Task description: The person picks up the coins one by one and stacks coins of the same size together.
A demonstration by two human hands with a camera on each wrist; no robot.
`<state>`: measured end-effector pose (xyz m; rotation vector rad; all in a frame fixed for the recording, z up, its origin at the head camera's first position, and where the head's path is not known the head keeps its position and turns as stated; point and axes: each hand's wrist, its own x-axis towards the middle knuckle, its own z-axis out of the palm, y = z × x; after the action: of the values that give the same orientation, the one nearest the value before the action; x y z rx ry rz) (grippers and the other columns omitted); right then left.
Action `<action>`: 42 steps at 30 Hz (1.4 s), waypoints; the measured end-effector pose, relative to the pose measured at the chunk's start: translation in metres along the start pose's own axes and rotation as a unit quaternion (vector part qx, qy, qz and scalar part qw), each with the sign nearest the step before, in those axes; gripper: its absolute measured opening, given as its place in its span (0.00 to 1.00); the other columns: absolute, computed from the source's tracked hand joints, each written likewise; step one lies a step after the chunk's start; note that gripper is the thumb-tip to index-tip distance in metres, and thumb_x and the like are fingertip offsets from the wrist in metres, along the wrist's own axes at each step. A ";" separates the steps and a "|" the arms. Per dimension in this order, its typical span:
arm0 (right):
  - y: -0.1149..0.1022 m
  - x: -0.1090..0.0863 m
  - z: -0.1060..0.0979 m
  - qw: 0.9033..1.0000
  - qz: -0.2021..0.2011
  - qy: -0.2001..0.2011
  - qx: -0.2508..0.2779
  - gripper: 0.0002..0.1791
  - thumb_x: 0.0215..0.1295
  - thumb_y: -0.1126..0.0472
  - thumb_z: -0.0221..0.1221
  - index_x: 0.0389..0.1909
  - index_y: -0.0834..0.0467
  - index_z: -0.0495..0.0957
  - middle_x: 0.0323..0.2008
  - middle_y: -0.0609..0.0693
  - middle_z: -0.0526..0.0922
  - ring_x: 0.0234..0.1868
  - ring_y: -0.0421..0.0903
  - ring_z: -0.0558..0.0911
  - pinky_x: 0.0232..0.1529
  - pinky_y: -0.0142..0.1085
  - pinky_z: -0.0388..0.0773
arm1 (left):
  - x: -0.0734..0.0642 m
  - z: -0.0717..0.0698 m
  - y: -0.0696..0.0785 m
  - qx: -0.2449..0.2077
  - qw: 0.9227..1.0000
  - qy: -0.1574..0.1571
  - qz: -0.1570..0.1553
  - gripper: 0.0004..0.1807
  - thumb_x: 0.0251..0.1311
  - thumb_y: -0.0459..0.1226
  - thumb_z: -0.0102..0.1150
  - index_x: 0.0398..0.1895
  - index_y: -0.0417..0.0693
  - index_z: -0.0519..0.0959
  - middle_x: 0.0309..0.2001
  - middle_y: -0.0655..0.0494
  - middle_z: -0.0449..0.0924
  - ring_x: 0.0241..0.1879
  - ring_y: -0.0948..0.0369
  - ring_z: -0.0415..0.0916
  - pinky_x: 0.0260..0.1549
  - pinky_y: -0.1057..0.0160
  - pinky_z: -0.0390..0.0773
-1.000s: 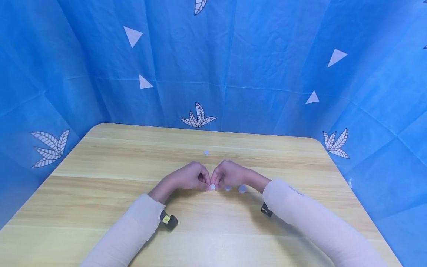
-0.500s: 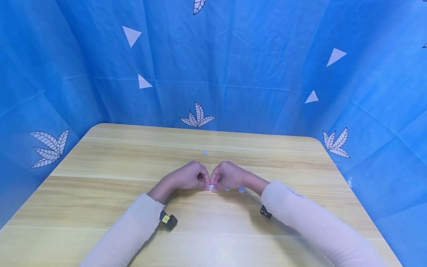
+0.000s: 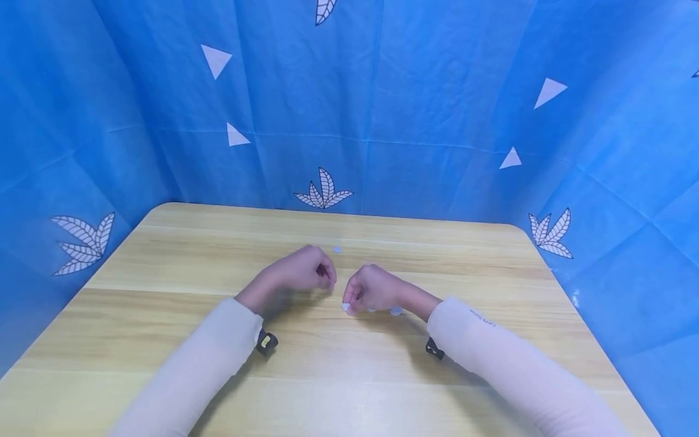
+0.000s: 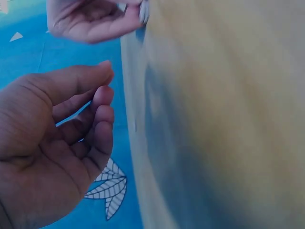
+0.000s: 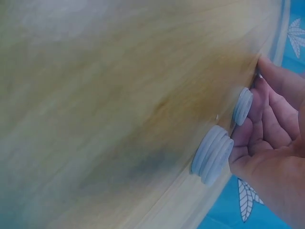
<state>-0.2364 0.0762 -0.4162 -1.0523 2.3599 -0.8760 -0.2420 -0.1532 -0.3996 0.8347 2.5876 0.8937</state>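
Observation:
My right hand (image 3: 374, 288) is low over the table, thumb and fingers pinching a small white round disc (image 3: 346, 307) at its edge. The same disc (image 4: 144, 12) shows at the right fingertips in the left wrist view. Apart from it, to the left and farther back, my left hand (image 3: 306, 268) hovers with fingers loosely bent. Nothing lies between its thumb and fingertips in the left wrist view. Beneath and beside the right hand stand a low stack of discs (image 5: 243, 106) and a taller stack (image 5: 213, 153). One lone disc (image 3: 337, 249) lies beyond both hands.
The wooden table (image 3: 349, 376) has rounded far corners. A blue patterned cloth (image 3: 415, 121) hangs behind it and along both sides. Each sleeve, such as the left one (image 3: 191, 364), has a dark wrist device near its cuff.
My left hand has left the disc and moved back and to the left, toward the lone disc. The right hand stays in nearly the same place, holding its disc.

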 end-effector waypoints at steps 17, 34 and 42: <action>0.001 -0.004 -0.002 1.000 0.008 0.004 0.004 0.06 0.57 0.65 0.74 0.34 0.57 0.87 0.29 0.43 0.87 0.32 0.37 0.85 0.39 0.31 0.83 | 0.055 -0.025 -0.016 0.098 0.994 0.055 -0.021 0.11 0.62 0.31 0.67 0.46 0.37 0.84 0.37 0.51 0.84 0.40 0.56 0.79 0.46 0.59 0.81; 0.001 0.001 -0.002 1.000 0.005 -0.001 0.000 0.06 0.58 0.65 0.74 0.35 0.58 0.87 0.29 0.43 0.88 0.33 0.36 0.85 0.40 0.30 0.83 | 0.072 -0.024 -0.043 0.020 0.996 0.042 -0.076 0.09 0.63 0.36 0.70 0.43 0.42 0.85 0.36 0.53 0.82 0.32 0.60 0.73 0.36 0.64 0.75; 0.004 0.000 0.000 1.000 0.013 0.001 0.015 0.06 0.57 0.65 0.74 0.34 0.57 0.87 0.29 0.43 0.88 0.33 0.37 0.85 0.40 0.30 0.83 | 0.075 -0.021 -0.040 0.000 0.993 0.017 -0.120 0.08 0.65 0.37 0.68 0.42 0.44 0.81 0.36 0.52 0.78 0.30 0.60 0.71 0.32 0.64 0.74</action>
<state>-0.2386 0.0780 -0.4187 -1.0070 2.3489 -0.9019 -0.3285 -0.1437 -0.4141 0.4982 2.6442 0.8441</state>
